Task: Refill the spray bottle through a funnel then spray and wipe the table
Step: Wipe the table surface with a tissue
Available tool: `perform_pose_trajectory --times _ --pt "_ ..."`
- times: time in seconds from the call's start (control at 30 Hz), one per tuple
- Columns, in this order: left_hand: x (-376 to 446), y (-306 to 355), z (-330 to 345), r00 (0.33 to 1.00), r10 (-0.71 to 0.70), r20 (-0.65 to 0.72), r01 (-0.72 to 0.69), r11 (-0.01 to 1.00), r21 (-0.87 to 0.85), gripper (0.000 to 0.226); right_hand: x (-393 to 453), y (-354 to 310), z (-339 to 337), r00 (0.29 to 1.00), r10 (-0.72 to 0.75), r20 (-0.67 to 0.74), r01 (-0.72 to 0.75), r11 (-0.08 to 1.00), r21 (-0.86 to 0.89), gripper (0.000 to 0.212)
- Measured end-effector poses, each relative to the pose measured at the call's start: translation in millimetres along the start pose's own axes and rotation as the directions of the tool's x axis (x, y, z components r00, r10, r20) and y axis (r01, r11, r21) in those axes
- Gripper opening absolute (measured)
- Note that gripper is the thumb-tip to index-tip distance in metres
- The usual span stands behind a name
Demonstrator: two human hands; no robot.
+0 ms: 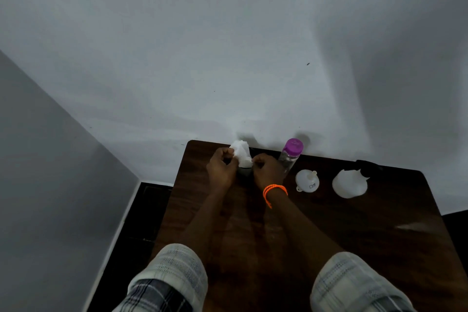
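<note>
My left hand (221, 168) and my right hand (268, 170) both pinch a crumpled white tissue (241, 152) at the far edge of the dark wooden table (379, 230). Under the tissue sits a dark holder (244, 171), mostly hidden between my hands. A clear water bottle with a purple cap (291, 154) stands just right of my right hand. Right of it a white funnel (307, 180) lies on the table. Further right stands the translucent white spray bottle (349, 183) with its black trigger head (368, 167) pointing away.
The table's far edge touches a white wall (228, 58). A second wall (50, 185) closes the left side, with dark floor (136, 223) between it and the table. An orange band (274, 190) circles my right wrist.
</note>
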State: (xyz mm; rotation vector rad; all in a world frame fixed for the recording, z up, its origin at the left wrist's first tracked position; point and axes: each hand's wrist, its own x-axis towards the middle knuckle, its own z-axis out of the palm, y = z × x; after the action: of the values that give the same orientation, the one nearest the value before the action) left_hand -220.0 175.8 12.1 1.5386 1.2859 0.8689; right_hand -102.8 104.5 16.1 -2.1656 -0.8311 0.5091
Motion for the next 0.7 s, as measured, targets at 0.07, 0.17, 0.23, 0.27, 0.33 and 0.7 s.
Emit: perform_pose_trajectory --times 0.07,0.17,0.23,0.27,0.33,0.7 --pt "1 -1 0 1.000 0.018 -0.008 -0.018 1.000 0.008 0.025 1 -1 -2 1.000 0.008 -0.009 -0.008 1.000 0.011 0.011" --pt "-3 -1 0 0.994 0.073 -0.075 -0.074 0.997 -0.008 0.032 -2 -4 -7 0.999 -0.003 -0.037 0.007 0.996 0.092 0.008" --pt "-8 -1 1 0.988 0.109 -0.108 -0.110 0.994 -0.002 0.034 -5 -7 -12 0.996 -0.033 -0.082 0.044 0.990 0.131 0.007" --pt "-9 -1 3 0.989 0.112 -0.092 -0.113 0.994 -0.007 0.033 -6 -10 -15 0.994 -0.040 -0.103 0.056 0.987 0.151 0.005" --pt "-13 -1 5 0.995 0.094 0.023 -0.092 0.994 -0.052 0.031 -7 -16 -20 0.992 -0.042 -0.121 0.066 0.977 0.201 0.004" --pt "-28 -2 -15 0.970 0.029 0.242 -0.003 0.994 -0.108 0.005 -14 -51 -43 0.989 0.027 -0.148 0.032 0.923 0.384 0.025"
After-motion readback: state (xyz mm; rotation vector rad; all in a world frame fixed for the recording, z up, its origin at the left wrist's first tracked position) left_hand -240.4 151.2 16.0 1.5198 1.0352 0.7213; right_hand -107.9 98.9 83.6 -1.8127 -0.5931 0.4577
